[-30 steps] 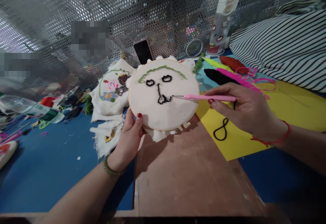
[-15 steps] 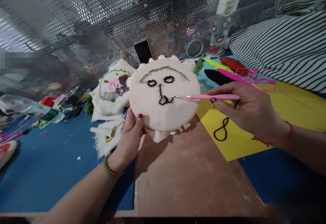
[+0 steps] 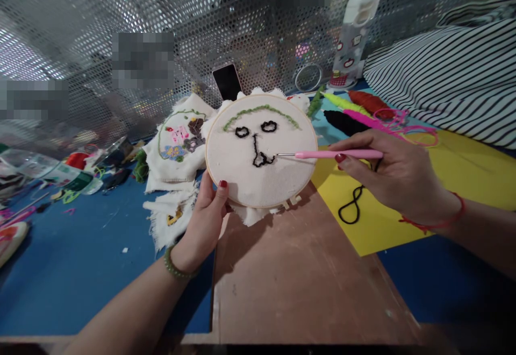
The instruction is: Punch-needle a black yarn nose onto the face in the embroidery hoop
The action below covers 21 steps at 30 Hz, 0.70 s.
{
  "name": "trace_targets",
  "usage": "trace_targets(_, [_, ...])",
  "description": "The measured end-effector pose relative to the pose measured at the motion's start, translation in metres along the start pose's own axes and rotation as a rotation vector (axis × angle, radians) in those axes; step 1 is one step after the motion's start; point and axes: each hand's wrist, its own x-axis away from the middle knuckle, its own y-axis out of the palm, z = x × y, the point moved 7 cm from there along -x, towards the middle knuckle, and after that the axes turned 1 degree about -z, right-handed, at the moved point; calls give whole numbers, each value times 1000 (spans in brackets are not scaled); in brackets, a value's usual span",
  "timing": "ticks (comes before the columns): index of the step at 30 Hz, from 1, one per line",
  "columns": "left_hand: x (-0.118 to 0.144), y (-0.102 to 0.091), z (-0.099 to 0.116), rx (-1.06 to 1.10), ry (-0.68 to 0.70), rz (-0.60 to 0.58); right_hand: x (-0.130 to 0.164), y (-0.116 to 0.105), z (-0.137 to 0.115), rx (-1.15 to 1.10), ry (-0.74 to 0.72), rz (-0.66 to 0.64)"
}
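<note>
My left hand (image 3: 209, 212) is closed on the lower left rim of a round embroidery hoop (image 3: 226, 196), thumb on the front. White cloth (image 3: 282, 183) is stretched in it, with a green stitched arc above and black stitched eye, nose and mouth lines (image 3: 258, 160). Pinched in my right hand (image 3: 397, 175) is a pink-handled punch needle (image 3: 322, 154). Its metal tip meets the cloth at the right end of the black mouth line. Black yarn (image 3: 350, 212) hangs in a loop below my right hand.
Yarn bundles (image 3: 368, 101) and a yellow sheet (image 3: 374, 236) lie on the right, near striped fabric (image 3: 447, 70) and a bottle (image 3: 350, 43). Left are another embroidered cloth (image 3: 161, 171) and a plastic bottle (image 3: 44, 167). A phone (image 3: 227, 82) leans against the perforated metal screen (image 3: 193, 21). A brown board (image 3: 298, 285) lies below.
The hoop and the punch needle have shifted very slightly to the right in view. The needle tip stays at the end of the black line, and both grips are the same.
</note>
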Motion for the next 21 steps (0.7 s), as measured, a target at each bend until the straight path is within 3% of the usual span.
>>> trace_targets(6, [0, -1, -1, -14, 1, -4, -2, 2, 1, -3, 31, -18])
trace_targets(21, [-2, -3, -7, -42, 8, -31, 0, 2, -1, -10, -86, 7])
